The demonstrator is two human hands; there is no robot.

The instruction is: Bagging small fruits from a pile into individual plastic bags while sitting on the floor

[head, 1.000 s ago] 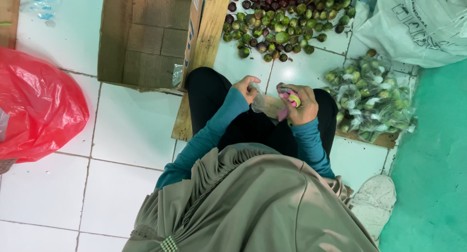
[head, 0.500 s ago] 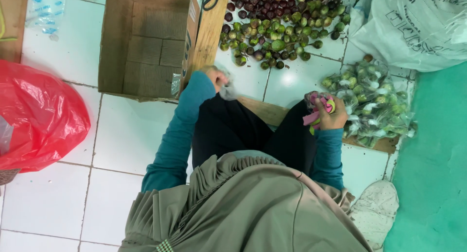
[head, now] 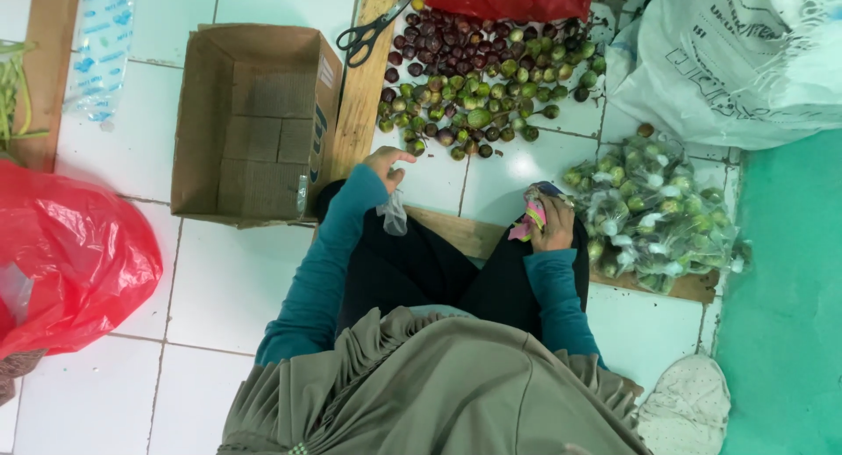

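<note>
Bare tile [head: 517, 170] between fruit pile [head: 482, 78] and knees (bagged fruit [head: 653, 214] rightward).

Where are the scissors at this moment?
In the head view the scissors lie at the top centre on a wooden plank, between the open cardboard box and the pile of small fruits.

A small clear bag [head: 394, 214] hangs limp, just below the loose fruit pile [head: 482, 78] on the white tiled floor [head: 210, 279].
</note>
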